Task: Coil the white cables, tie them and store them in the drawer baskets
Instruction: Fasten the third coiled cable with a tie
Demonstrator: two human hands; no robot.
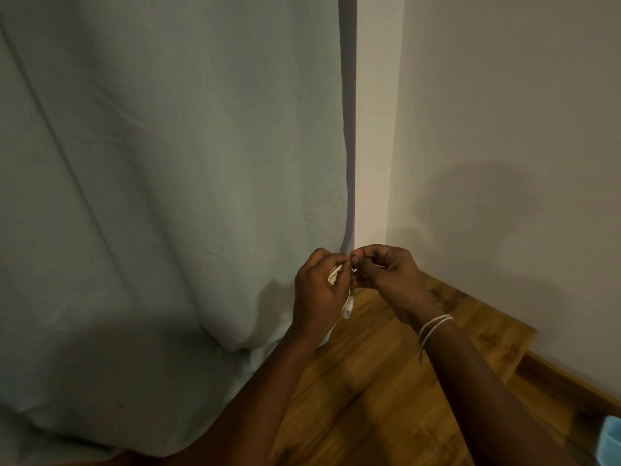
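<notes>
One white cable (336,274) in view, bunched into a small coil and clamped in my left hand (317,290), fingers curled round it so the loops can't spring open. Its clear plug (348,307) hangs free at 6 o'clock below the coil. My right hand (386,269) sits at 3 o'clock of the left, the two nearly touching; its fingertips (356,258) pinch something small against the coil, probably the tie or the cable's loose end, too small to tell. Judging by the grip, this is the tying step.

Count: two hands, one cable, one plug showing. One string bracelet (433,324) on my right wrist. Curtain (168,196) at 9 o'clock, wooden floor (369,381) below. No drawer or basket in view.
</notes>
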